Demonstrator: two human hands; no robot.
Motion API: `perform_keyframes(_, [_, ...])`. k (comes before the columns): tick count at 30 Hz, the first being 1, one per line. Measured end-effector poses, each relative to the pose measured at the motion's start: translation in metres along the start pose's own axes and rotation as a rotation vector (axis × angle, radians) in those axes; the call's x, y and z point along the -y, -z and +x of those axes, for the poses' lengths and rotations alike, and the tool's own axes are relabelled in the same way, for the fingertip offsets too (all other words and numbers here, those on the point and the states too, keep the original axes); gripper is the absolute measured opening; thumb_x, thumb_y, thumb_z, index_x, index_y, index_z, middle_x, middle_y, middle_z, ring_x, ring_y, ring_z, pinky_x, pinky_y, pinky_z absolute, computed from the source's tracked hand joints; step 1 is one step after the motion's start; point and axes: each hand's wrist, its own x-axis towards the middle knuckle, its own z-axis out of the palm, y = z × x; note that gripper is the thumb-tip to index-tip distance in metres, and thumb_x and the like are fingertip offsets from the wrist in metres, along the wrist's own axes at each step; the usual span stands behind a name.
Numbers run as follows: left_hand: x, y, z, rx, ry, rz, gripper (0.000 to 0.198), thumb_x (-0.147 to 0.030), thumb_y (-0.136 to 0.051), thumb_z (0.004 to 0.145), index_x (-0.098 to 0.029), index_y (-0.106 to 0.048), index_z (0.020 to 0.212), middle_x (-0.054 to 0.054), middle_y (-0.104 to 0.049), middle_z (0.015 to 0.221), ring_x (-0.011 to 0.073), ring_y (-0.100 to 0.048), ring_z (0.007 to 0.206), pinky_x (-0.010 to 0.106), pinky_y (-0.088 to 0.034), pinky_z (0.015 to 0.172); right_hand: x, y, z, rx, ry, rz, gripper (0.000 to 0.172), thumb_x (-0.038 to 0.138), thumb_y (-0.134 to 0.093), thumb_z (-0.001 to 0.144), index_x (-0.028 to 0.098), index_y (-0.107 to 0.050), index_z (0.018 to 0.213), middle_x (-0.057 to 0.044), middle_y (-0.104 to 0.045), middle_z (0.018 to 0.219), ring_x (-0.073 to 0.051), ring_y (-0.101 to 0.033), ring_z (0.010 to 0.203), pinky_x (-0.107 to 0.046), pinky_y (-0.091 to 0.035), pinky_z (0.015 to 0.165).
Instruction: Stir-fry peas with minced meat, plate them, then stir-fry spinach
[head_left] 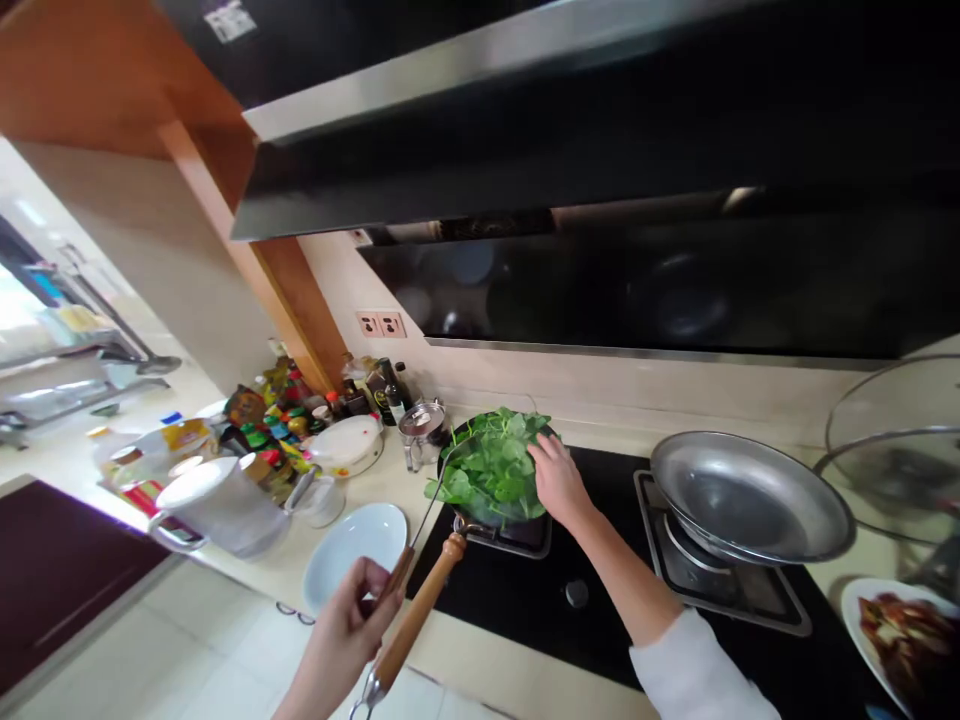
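Observation:
A heap of leafy greens (499, 465) fills a wok on the left burner and stands above its rim. The wok's wooden handle (412, 620) points toward me. My left hand (345, 625) is closed round the wooden grip of a spatula (427, 512); its thin metal shaft reaches up to the greens, where its head is hidden. My right hand (556, 478) lies against the right side of the heap with its fingers stretched out and touching the leaves.
A large steel pan (750, 505) sits on the right burner, beside a glass lid (892, 470) and a plate of cooked food (900, 640). On the left are a pale blue plate (356, 550), a white pitcher (221, 510) and several bottles. A range hood (600, 140) overhangs the stove.

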Motion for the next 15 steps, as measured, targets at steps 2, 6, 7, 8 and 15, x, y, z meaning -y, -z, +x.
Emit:
perform_keyframes(2, [0.004,-0.001,0.005,0.015,0.009,-0.039,0.037,-0.049,-0.063,0.072,-0.025,-0.036,0.076,-0.011,-0.039,0.06,0.0059,-0.038,0.038,0.018,-0.03,0.035,0.038,0.005,-0.029,0.005,0.047,0.013,0.045,0.007,-0.036,0.089,0.019,-0.057,0.127,-0.012,-0.061,0.125,-0.024,-0.053,0.119,-0.043,-0.043,0.104])
perform_keyframes(6, [0.01,-0.01,0.007,-0.004,-0.091,-0.125,0.034,-0.042,-0.063,0.072,-0.025,-0.036,0.083,-0.011,-0.042,0.061,0.0094,-0.046,0.045,0.021,-0.038,0.041,0.125,-0.01,-0.082,0.215,0.342,0.044,0.058,0.007,-0.044,0.086,0.026,-0.041,0.141,-0.007,-0.064,0.106,-0.021,-0.061,0.094,-0.033,-0.052,0.085])
perform_keyframes(7, [0.009,-0.012,0.006,0.001,-0.131,-0.128,0.033,-0.039,-0.063,0.073,-0.025,-0.037,0.086,-0.01,-0.045,0.062,0.0108,-0.049,0.048,0.022,-0.041,0.044,0.142,-0.016,-0.089,0.248,0.374,-0.015,0.061,0.006,-0.045,0.085,0.026,-0.038,0.142,-0.008,-0.064,0.103,-0.022,-0.061,0.089,-0.034,-0.053,0.081])
perform_keyframes(8, [0.007,-0.013,0.005,0.008,-0.172,-0.127,0.032,-0.036,-0.063,0.073,-0.024,-0.038,0.09,-0.008,-0.048,0.064,0.0123,-0.052,0.051,0.024,-0.043,0.047,0.154,-0.022,-0.093,0.252,0.378,-0.08,0.062,0.006,-0.047,0.084,0.024,-0.038,0.142,-0.009,-0.064,0.1,-0.023,-0.061,0.086,-0.035,-0.053,0.078])
perform_keyframes(15, [-0.057,-0.01,-0.001,0.32,-0.512,-0.144,0.029,-0.022,-0.052,0.084,-0.022,-0.035,0.107,0.004,-0.062,0.087,0.0184,-0.064,0.075,0.032,-0.052,0.067,0.155,0.006,-0.077,0.032,0.316,-0.363,0.029,0.006,-0.05,0.084,0.017,-0.059,0.109,-0.007,-0.063,0.077,-0.022,-0.062,0.069,-0.032,-0.052,0.064])
